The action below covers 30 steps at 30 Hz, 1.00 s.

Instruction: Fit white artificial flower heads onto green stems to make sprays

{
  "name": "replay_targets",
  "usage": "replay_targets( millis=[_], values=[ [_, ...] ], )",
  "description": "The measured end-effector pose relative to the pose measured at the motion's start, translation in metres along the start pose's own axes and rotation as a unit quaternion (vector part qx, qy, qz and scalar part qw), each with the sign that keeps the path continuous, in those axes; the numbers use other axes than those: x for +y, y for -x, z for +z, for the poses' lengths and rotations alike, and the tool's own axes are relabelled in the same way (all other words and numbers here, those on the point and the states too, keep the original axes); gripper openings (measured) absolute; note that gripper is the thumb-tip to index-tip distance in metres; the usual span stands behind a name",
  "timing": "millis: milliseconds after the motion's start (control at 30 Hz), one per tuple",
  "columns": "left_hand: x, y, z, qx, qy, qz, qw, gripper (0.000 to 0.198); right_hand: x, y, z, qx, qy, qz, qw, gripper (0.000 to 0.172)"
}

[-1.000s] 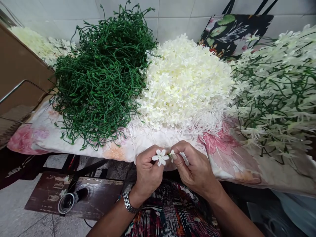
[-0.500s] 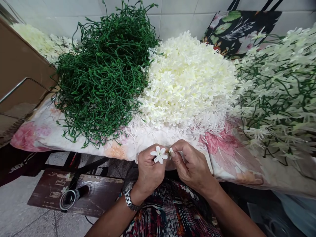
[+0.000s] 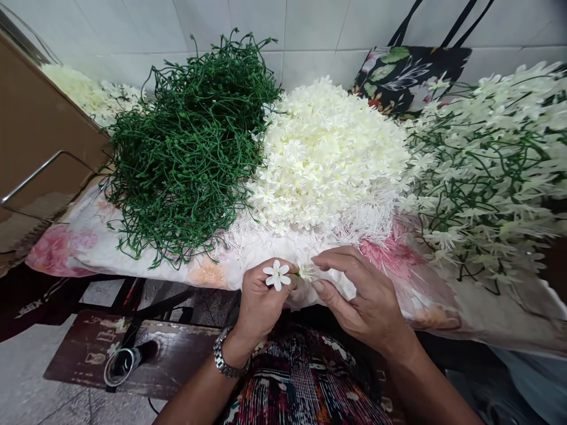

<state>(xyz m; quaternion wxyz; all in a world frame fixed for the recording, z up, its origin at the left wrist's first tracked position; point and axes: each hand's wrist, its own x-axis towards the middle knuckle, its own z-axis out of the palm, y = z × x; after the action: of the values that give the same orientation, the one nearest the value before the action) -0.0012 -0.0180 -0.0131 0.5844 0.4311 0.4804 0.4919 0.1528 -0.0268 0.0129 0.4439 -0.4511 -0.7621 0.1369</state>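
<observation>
My left hand is closed on a green artificial flower stem, most of it hidden in the fingers. One white artificial flower faces up over the thumb. A second white blossom sticks out to the right on the stem's tip. Just right of that blossom is my right hand, thumb and fingers apart with nothing gripped between them. Beyond the hands lie a heap of green plastic stems and a pile of loose white blossoms.
Finished-looking flower sprays cover the right side of the floral cloth. A cardboard box stands at left, a floral black bag by the tiled wall. Below left, a cup of dark liquid sits on a brown bench.
My right hand has released the second blossom and opened, drawing slightly to the right. That blossom now sits spread on the stem. My left hand still holds the stem; the view has shifted slightly.
</observation>
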Motion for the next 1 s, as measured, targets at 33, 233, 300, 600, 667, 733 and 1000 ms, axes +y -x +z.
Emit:
replay_targets(
  millis=[33, 233, 300, 600, 667, 733, 1000],
  values=[
    [-0.0002, -0.0001, 0.0001, 0.001, -0.003, 0.004, 1.0, 0.002, 0.0002, -0.0003, -0.0004, 0.004, 0.0, -0.008, 1.0, 0.02],
    [0.003, -0.0008, 0.0011, -0.014, -0.025, 0.026, 0.999, 0.005, 0.0037, -0.0014, -0.0018, -0.026, -0.04, -0.02, 0.999, 0.018],
    [0.0035, -0.0009, 0.0008, -0.023, -0.029, 0.026, 0.999, 0.005, 0.0055, -0.002, -0.0028, -0.042, -0.071, -0.01, 0.996, 0.017],
    [0.0052, -0.0033, -0.0015, -0.053, 0.005, -0.015, 0.998, 0.014, 0.0069, -0.0041, -0.0049, -0.068, -0.093, -0.019, 0.993, 0.026],
    [0.0052, -0.0032, -0.0021, -0.059, 0.008, -0.019, 0.998, 0.015, 0.0062, -0.0044, -0.0038, -0.064, -0.077, -0.026, 0.995, 0.023],
    [0.0049, -0.0028, -0.0023, -0.06, 0.006, -0.017, 0.998, 0.015, 0.0059, -0.0044, -0.0023, -0.057, -0.063, -0.039, 0.996, 0.019],
    [0.0055, -0.002, -0.0011, -0.076, 0.006, -0.004, 0.997, 0.015, 0.0101, -0.0018, 0.001, -0.044, -0.052, -0.053, 0.996, 0.013]
  ],
)
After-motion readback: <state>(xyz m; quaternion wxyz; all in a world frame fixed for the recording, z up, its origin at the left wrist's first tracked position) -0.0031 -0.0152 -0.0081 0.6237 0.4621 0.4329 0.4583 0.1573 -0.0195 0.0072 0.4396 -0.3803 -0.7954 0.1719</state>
